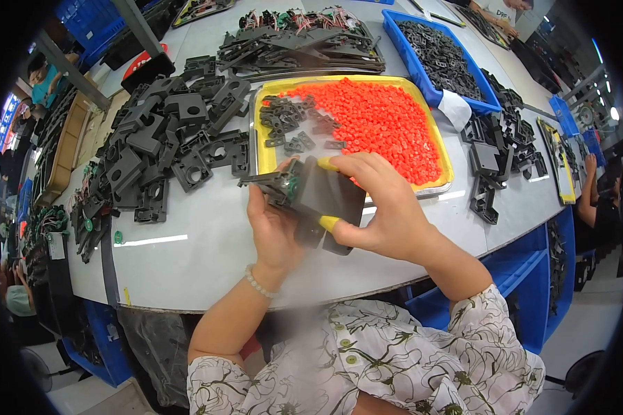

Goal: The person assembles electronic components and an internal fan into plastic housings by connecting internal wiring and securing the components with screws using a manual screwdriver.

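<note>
In front of my chest, over the table's near half, both hands hold a dark grey plastic housing [325,192]. A small green circuit board [292,188] shows at its left end. My left hand [273,232] supports it from the left and below, with its fingers partly hidden behind. My right hand [387,204] grips the flat panel's right side between thumb and forefinger, both wearing yellow finger covers. Whether the housing is one piece or two pressed together I cannot tell. Just beyond lies a yellow-lined metal tray [444,181] with small orange-red pieces [387,124] and small dark parts [287,116].
Dark housings [145,131] are heaped at left, with wired green boards [86,214] nearer. A stack of wired dark panels [301,45] lies behind the tray. A blue bin [491,104] of small dark parts stands at far right, dark brackets [488,159] beside it. Other people sit at nearby tables.
</note>
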### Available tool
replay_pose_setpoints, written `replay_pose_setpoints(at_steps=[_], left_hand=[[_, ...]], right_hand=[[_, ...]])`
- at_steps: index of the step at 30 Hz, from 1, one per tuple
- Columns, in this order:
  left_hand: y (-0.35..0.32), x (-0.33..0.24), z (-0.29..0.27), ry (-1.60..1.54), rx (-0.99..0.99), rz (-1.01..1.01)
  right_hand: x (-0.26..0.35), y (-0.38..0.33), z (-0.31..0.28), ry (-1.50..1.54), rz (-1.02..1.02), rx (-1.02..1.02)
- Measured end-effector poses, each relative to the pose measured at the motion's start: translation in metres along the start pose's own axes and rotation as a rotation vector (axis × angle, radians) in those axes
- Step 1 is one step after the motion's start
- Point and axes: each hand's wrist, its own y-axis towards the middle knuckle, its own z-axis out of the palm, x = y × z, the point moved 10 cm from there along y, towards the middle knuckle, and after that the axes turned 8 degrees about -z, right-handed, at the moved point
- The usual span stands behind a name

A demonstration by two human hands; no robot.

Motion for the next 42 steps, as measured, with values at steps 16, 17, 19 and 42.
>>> replay_pose_setpoints(at_steps=[16, 17, 19, 42], left_hand=[[-0.008, -0.007, 0.01, 0.085, 0.116, 0.085], [-0.008, -0.008, 0.01, 0.102, 0.12, 0.097], [-0.009, -0.008, 0.011, 0.1, 0.117, 0.101], [0.0, -0.003, -0.007, 0.099, 0.051, 0.017]], right_hand=[[0.009, 0.001, 0.015, -0.177, -0.07, 0.009], [0.008, 0.001, 0.016, -0.176, -0.062, 0.012], [0.009, 0.001, 0.016, -0.181, -0.065, 0.012], [-0.002, -0.012, 0.022, 0.048, -0.114, -0.058]])
